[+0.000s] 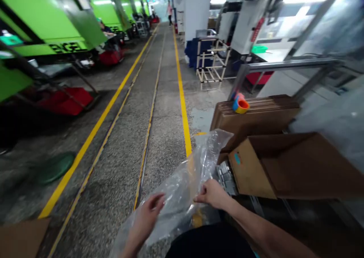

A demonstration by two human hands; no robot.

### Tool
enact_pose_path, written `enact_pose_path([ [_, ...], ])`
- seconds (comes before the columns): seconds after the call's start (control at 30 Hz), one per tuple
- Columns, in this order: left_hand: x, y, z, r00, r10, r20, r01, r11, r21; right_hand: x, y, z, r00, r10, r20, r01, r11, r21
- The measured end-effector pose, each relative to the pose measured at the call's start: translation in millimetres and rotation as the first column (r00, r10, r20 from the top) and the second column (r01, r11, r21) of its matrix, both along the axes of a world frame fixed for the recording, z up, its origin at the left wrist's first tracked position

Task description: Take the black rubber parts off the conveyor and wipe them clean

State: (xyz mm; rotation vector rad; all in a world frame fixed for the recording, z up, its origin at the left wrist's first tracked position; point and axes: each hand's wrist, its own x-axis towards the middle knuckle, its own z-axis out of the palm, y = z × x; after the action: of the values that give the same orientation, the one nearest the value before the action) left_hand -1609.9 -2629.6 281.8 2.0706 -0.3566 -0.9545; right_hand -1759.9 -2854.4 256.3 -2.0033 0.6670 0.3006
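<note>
Right down in front, we're over a speckled concrete floor (108,182) in a long factory aisle, with a yellow lane line (182,98) running away up the middle of the shot. Now the hands! The right hand (212,194) is pinched closed on a clear plastic bag (182,189), fingers gathered into the film. The left hand (148,216) is half open, fingers curled at the bag's near side, and from here I can't tell whether it's actually gripping. The bag hangs between the two hands, its top corner rising against an open cardboard box (284,167) on the right. Shiny metal parts (226,178) sit right beside that box, partly behind the film. Just beyond, a stack of flat cardboard sheets (256,112) carries a bright orange-and-blue roll (240,104). Over on the left, a row of lime-green machines (57,22) lines the aisle, with red bins (66,100) at their feet. Up the right side stands a pale pipe rack (212,62), and far down the aisle there's a person walking (170,13).
</note>
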Motion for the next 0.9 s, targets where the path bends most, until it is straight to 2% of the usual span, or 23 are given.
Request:
enact_pose_path([
  [0.07, -8.2, -9.2, -15.3, 0.989, -0.054, -0.138, 0.030, 0.985, -0.171, 18.6, 37.6, 1.3, 0.999, 0.043, 0.010, -0.043, 0.999, -0.010],
  [0.1, -11.5, -18.0, -22.2, 0.976, -0.076, -0.205, 0.025, 0.970, -0.243, 23.8, 50.9, 2.4, 0.996, 0.077, 0.035, -0.078, 0.996, 0.034],
  [0.2, -16.5, -39.0, -35.2, 0.934, -0.090, -0.346, -0.048, 0.927, -0.371, 25.5, 69.0, 4.5, 0.985, 0.114, 0.126, -0.148, 0.940, 0.307],
  [0.3, -14.9, -39.6, -37.4, 0.917, -0.021, -0.398, -0.154, 0.903, -0.400, 16.9, 65.4, 1.9, 0.992, 0.023, 0.127, -0.086, 0.852, 0.516],
  [0.43, -7.7, -31.4, -27.2, 0.907, 0.160, -0.390, -0.317, 0.869, -0.381, 14.2, 48.8, -0.5, 0.998, -0.006, 0.067, -0.034, 0.810, 0.585],
  [0.5, -5.0, -29.9, -17.0, 0.922, 0.181, -0.343, -0.316, 0.863, -0.394, 21.6, 38.8, 3.8, 0.997, -0.032, 0.074, -0.023, 0.770, 0.637],
  [0.57, -4.0, -29.7, -5.1, 0.950, 0.160, -0.267, -0.261, 0.877, -0.404, 33.5, 29.7, 10.4, 0.992, -0.112, 0.058, 0.031, 0.661, 0.749],
  [0.7, -5.6, -30.6, 13.9, 0.977, 0.151, -0.153, -0.201, 0.895, -0.398, 59.8, 20.4, 18.6, 0.954, -0.300, -0.005, 0.116, 0.354, 0.928],
  [0.8, -7.7, -30.0, 20.0, 0.973, 0.215, -0.089, -0.232, 0.894, -0.384, 71.2, 21.6, 17.8, 0.907, -0.421, -0.029, 0.135, 0.224, 0.965],
  [0.9, -11.3, -28.2, 21.0, 0.960, 0.277, -0.040, -0.272, 0.892, -0.361, 73.3, 23.7, 16.8, 0.893, -0.443, -0.077, 0.160, 0.154, 0.975],
])
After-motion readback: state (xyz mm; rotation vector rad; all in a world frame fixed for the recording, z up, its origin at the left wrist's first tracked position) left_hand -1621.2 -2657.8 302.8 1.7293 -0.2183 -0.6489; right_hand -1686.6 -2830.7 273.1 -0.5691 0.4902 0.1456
